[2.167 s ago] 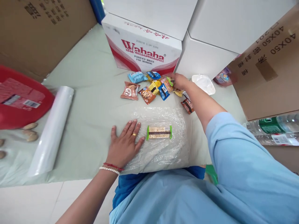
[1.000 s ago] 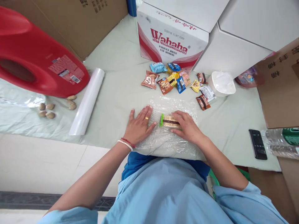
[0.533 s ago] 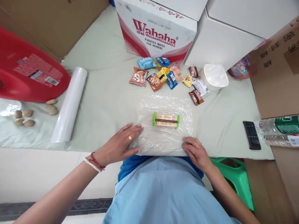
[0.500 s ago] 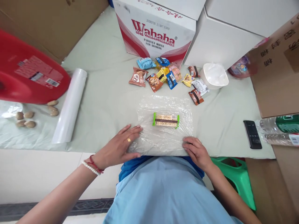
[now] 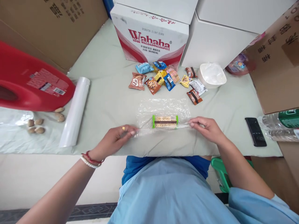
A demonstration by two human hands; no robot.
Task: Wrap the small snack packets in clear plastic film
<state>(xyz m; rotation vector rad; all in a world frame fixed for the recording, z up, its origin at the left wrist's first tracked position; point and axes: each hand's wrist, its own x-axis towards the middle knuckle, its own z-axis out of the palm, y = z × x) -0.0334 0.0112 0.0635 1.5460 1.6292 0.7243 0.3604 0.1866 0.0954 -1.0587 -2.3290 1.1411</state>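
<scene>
Pinching clear film (image 5: 163,107), left hand (image 5: 116,137) and right hand (image 5: 207,128), green-ended snack bar (image 5: 165,121) lying between them, touching neither

Red jug (image 5: 30,76) at left; Wahaha carton (image 5: 149,42) at back; black phone (image 5: 255,132) beside plastic bottles (image 5: 287,120), right.

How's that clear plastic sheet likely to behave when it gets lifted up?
The clear plastic sheet is probably floppy: it wrinkles and bunches into narrow folds between the left hand and right hand. It's likely light, since it looks thin and see-through. The green-ended snack bar lies on it, so lifting one side could make that slide.
</scene>
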